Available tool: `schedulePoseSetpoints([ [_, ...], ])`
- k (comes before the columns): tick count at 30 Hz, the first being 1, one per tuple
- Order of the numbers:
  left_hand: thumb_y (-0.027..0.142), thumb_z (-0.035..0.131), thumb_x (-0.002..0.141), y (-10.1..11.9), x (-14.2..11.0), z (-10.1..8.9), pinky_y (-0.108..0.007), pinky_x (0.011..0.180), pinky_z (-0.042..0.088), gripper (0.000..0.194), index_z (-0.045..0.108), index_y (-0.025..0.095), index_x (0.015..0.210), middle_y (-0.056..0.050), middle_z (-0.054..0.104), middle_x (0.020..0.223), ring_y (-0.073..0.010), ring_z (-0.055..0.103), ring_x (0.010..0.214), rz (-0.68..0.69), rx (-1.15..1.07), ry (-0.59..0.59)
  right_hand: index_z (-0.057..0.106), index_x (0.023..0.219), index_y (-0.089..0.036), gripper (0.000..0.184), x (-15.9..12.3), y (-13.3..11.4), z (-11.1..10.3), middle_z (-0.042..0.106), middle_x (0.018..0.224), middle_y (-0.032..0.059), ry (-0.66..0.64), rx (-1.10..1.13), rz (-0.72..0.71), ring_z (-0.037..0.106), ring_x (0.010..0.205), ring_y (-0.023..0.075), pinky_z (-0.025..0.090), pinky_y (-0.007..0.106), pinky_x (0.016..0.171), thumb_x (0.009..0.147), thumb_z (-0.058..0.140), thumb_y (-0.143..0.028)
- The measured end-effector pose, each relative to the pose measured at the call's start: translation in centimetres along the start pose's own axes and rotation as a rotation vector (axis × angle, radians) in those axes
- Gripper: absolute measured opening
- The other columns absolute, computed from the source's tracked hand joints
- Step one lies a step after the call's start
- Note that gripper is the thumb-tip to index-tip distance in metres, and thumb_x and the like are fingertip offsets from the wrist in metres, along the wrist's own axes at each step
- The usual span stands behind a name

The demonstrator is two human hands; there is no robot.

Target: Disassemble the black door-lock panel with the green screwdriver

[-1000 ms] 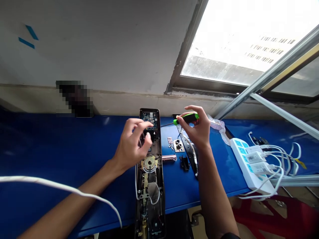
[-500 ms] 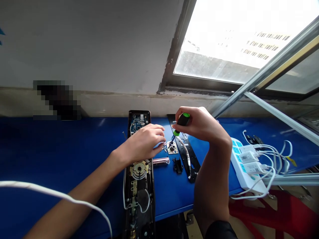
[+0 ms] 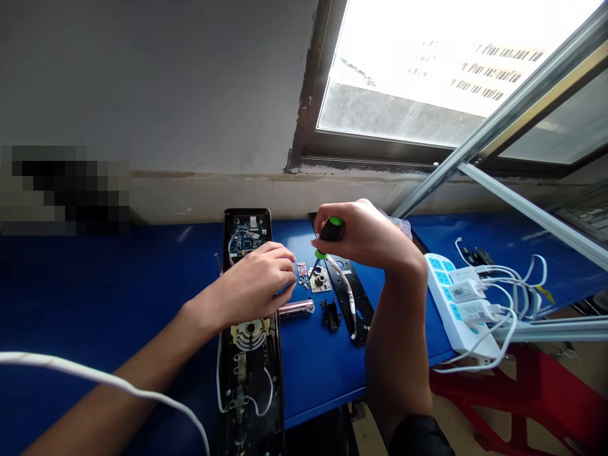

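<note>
Person at a blue workbench [image 3: 118,266], both bare hands over a disassembled smart door lock [image 3: 246,237] lying flat, with its back open and its long body running toward the person. Exposed in the lock are a blue circuit board [image 3: 244,240] at the far end and a brass-coloured mechanism [image 3: 249,332] under the left hand [image 3: 254,285].

Right hand [image 3: 363,237] is closed around a small screwdriver [image 3: 331,231] with a black and green handle, thumb and fingers wrapped tight, shaft angled down. Its tip is near a beige square plate [image 3: 320,277] with a black knob on it, but can't tell if they touch.

Left hand is palm down above the lock's edge, fingers loosely curled, with the fingertips just beside a tiny red circuit board [image 3: 302,269]. Can't tell if it has hold of anything.

Also on the bench: a shiny pinkish metal cylinder [image 3: 296,308] right beside the lock, a small black part [image 3: 331,315], and a long black slotted plate [image 3: 349,294] with a white wire [image 3: 344,282] lying over it.

Further right, a white power strip [image 3: 451,297] with blue sockets holds white chargers [image 3: 465,291], their cables bunched beside it. A white cable [image 3: 71,364] lies across the left forearm. Red plastic stool [image 3: 498,380] below the bench, window [image 3: 403,76] above it.
</note>
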State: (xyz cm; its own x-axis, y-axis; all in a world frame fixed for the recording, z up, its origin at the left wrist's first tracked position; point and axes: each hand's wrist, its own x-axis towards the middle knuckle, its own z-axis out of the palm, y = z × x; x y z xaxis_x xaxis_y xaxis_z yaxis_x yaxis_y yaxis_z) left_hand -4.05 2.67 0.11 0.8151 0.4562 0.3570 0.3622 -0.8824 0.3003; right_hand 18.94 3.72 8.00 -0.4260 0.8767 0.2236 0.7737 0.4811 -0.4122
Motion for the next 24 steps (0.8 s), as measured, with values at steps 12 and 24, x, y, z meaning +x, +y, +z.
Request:
schedulePoseSetpoints([
  [12, 0.02, 0.054, 0.1, -0.2, -0.3, -0.5, -0.052, 0.118, 0.049, 0.027, 0.077, 0.019, 0.086, -0.007, 0.078, 0.094, -0.0257, 0.071, 0.108, 0.029, 0.094, 0.022, 0.066, 0.075, -0.022, 0.012, 1.0, 0.3, 1.4, 0.065, 0.066, -0.0072, 0.008, -0.015, -0.024, 0.05, 0.058, 0.0082, 0.039, 0.024, 0.058, 0.075, 0.077, -0.017],
  [24, 0.02, 0.052, 0.103, -1.0, -1.0, -1.5, -0.045, 0.119, 0.05, 0.031, 0.078, 0.015, 0.087, -0.008, 0.077, 0.095, -0.0227, 0.07, 0.109, 0.042, 0.072, 0.041, 0.065, 0.08, -0.021, 0.011, 0.6, -0.7, 0.4, 0.066, 0.069, -0.0059, -0.005, -0.033, -0.02, 0.049, 0.062, 0.0084, 0.041, 0.023, 0.06, 0.079, 0.075, -0.019],
])
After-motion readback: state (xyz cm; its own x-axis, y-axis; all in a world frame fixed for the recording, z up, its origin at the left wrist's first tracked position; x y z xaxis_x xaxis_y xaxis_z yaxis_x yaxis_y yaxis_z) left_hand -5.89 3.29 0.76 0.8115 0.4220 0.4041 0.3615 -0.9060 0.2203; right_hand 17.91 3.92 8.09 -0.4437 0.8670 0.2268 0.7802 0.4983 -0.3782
